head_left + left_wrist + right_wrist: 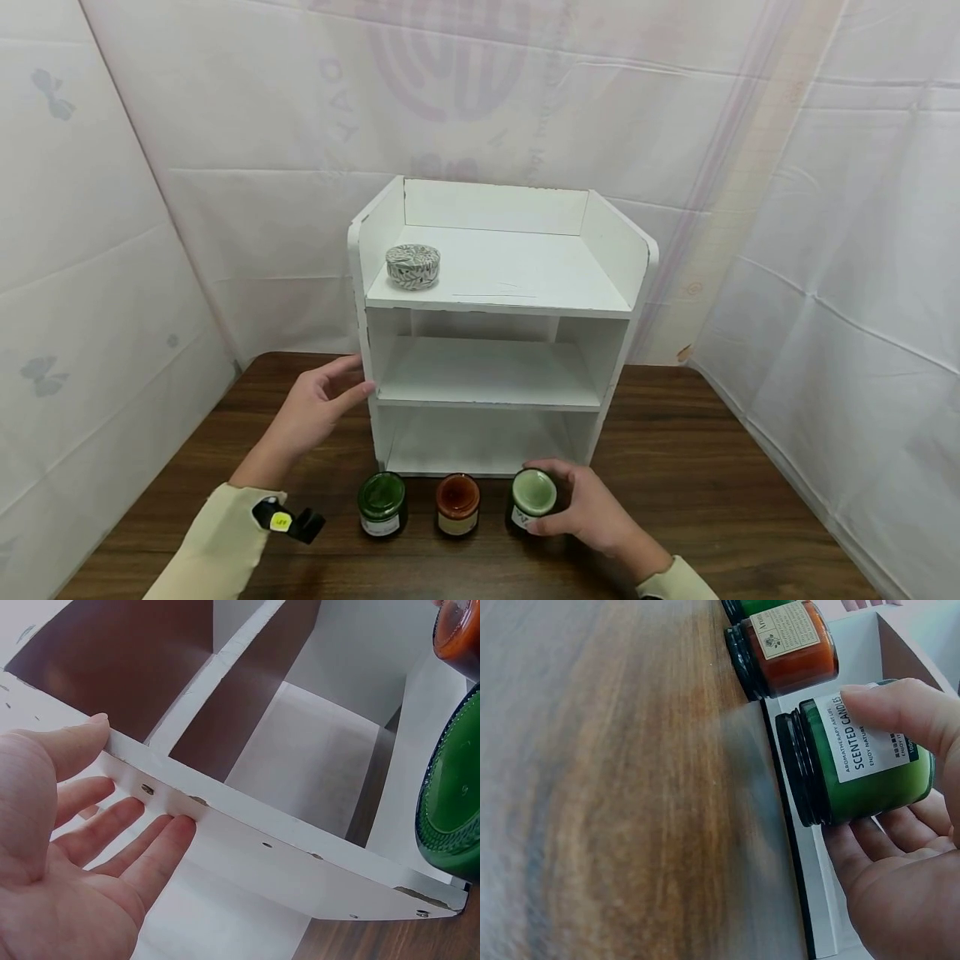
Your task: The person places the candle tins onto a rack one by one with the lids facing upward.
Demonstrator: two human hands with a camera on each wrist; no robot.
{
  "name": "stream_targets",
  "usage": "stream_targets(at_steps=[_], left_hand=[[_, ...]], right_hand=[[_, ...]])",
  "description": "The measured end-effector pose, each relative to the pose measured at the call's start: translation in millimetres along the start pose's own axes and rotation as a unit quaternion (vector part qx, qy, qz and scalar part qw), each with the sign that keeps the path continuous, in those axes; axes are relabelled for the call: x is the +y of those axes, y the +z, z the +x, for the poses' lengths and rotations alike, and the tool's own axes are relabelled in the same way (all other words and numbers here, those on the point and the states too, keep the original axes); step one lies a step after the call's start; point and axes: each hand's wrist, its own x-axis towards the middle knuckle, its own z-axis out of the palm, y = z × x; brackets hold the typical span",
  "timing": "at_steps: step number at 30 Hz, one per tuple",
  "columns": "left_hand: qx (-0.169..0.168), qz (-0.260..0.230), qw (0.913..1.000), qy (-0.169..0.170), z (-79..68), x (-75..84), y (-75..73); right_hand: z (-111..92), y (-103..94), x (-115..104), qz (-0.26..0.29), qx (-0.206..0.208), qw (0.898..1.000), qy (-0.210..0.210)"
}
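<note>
My right hand point(588, 510) grips a green scented candle jar point(534, 493) in front of the shelf's right half. In the right wrist view, the thumb presses its white label and the fingers lie along the opposite side; the black lid point(799, 769) faces the tabletop. At the left side of the white shelf unit point(225, 796), my left hand point(318, 404) touches the panel with fairly straight fingers, thumb by the front edge. An orange-brown candle jar point(457, 500) stands in the middle of the row, and a darker green candle jar point(382, 500) is left of it.
A round patterned tin point(413, 267) sits on the left of the shelf unit's top board. The unit stands on a dark wooden table point(675, 450), with two lower tiers facing me. White sheeting point(262, 233) hangs behind and on both sides.
</note>
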Motion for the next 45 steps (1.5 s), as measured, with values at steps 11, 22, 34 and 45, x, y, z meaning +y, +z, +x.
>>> stream_targets(at_steps=[11, 22, 34, 45], left_hand=[[-0.002, -0.005, 1.0000, 0.003, -1.2, 1.8, 0.6], [0.001, -0.008, 1.0000, -0.004, -2.7, 6.3, -0.2], [0.000, -0.006, 1.0000, 0.006, -2.4, 4.5, 0.1], [0.000, -0.013, 0.9999, 0.008, -1.9, 4.2, 0.6]], right_hand=[[0, -2.1, -9, 0.013, 0.015, 1.000, -0.014], [0, -0.7, -14, 0.051, 0.039, 0.997, -0.034], [-3, 3.4, -22, 0.064, 0.079, 0.993, -0.057], [-1, 6.5, -23, 0.109, 0.078, 0.989, -0.062]])
